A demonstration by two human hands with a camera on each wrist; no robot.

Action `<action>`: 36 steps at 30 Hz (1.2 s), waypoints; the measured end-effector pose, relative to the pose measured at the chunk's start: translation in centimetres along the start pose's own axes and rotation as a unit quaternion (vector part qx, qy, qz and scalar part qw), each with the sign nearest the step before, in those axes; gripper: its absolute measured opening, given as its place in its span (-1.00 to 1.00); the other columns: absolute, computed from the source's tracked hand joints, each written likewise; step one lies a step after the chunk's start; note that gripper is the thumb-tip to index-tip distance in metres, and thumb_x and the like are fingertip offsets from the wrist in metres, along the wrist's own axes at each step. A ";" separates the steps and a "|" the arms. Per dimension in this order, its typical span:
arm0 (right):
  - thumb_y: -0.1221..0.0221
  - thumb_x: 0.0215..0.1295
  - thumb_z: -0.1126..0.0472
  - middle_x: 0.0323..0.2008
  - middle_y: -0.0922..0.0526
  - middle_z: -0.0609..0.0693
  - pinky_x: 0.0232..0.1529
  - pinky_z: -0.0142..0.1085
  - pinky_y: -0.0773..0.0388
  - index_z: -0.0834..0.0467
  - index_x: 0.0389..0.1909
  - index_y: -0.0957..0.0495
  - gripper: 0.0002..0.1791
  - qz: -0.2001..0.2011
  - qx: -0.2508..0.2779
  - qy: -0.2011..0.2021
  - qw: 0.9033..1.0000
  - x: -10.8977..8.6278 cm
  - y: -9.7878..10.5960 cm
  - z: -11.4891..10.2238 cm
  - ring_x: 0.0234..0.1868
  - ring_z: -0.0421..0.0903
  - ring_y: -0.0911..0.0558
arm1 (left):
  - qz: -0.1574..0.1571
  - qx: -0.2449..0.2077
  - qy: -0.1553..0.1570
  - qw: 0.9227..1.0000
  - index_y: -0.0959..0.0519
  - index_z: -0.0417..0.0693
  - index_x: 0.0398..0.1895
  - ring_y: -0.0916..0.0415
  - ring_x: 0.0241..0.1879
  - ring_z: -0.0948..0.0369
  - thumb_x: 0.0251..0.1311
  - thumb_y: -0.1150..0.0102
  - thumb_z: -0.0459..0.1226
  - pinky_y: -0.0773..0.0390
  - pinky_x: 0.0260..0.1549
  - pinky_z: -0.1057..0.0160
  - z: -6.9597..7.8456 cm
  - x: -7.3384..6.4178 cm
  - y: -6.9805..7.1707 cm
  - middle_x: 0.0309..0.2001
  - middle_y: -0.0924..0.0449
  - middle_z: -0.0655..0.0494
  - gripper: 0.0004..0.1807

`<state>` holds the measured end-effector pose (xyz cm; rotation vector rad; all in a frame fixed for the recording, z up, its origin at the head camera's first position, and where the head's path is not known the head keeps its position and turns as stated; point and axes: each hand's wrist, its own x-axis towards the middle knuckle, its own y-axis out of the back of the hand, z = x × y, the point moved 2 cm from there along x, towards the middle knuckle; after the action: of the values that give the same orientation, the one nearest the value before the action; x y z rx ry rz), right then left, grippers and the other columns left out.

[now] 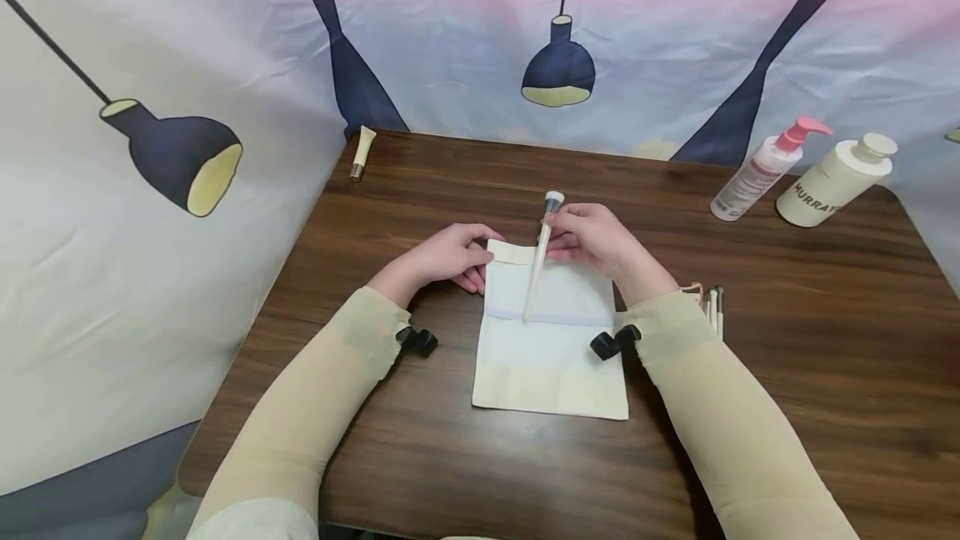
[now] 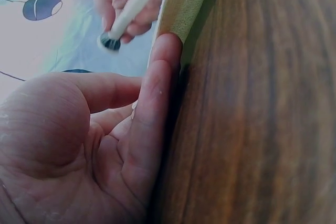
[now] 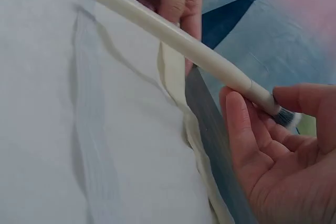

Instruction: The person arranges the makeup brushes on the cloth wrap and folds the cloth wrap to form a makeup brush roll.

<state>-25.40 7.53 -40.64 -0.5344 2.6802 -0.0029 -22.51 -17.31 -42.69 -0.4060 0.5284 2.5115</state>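
Dark table (image 1: 420, 473), brush (image 1: 540, 252) aslant, bristles (image 1: 555, 197) wallward

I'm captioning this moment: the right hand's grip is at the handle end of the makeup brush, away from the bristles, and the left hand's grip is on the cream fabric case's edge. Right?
Not quite: the right hand's grip is close to the bristles of the makeup brush, as the right wrist view shows. The rest stands.

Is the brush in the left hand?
No, the right hand pinches the brush near its bristles, while the left hand grips the cloth.
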 end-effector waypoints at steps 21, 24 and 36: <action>-0.22 0.48 0.23 -0.41 -0.72 0.08 -0.28 -0.26 -0.79 0.36 -0.04 -0.51 -0.75 -0.025 -0.017 -0.004 1.000 0.9 -3.2 1.3 -0.43 -0.12 -0.76 | -0.005 -0.002 0.000 1.000 -0.40 -0.13 0.31 -0.76 -0.45 0.04 0.53 -0.04 -0.29 -0.79 -0.40 0.11 -0.1 0.5 -0.5 -0.36 -0.72 -0.16 -0.64; -0.20 0.49 0.22 -0.39 -0.72 0.09 -0.30 -0.28 -0.78 0.37 -0.02 -0.52 -0.74 -0.036 -0.025 -0.010 0.999 1.0 -3.6 1.4 -0.43 -0.12 -0.76 | 0.003 -0.011 0.002 1.000 -0.42 -0.17 0.23 -0.75 -0.47 0.04 0.53 -0.03 -0.31 -0.79 -0.42 0.10 -0.1 0.4 -0.4 -0.40 -0.71 -0.17 -0.71; -0.24 0.46 0.15 -0.44 -0.74 0.11 -0.36 -0.30 -0.77 0.34 -0.13 -0.56 -0.72 -0.063 -0.101 -0.037 0.992 0.4 -4.7 2.4 -0.45 -0.10 -0.78 | 0.013 -0.011 0.007 1.000 -0.45 -0.22 0.03 -0.75 -0.49 0.04 0.55 0.04 -0.30 -0.78 -0.46 0.14 0.0 0.6 -0.3 -0.42 -0.70 -0.20 -0.83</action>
<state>-23.07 3.25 -42.66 -0.7509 2.5852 0.2511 -22.78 -16.80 -43.00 -0.4284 0.5162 2.5431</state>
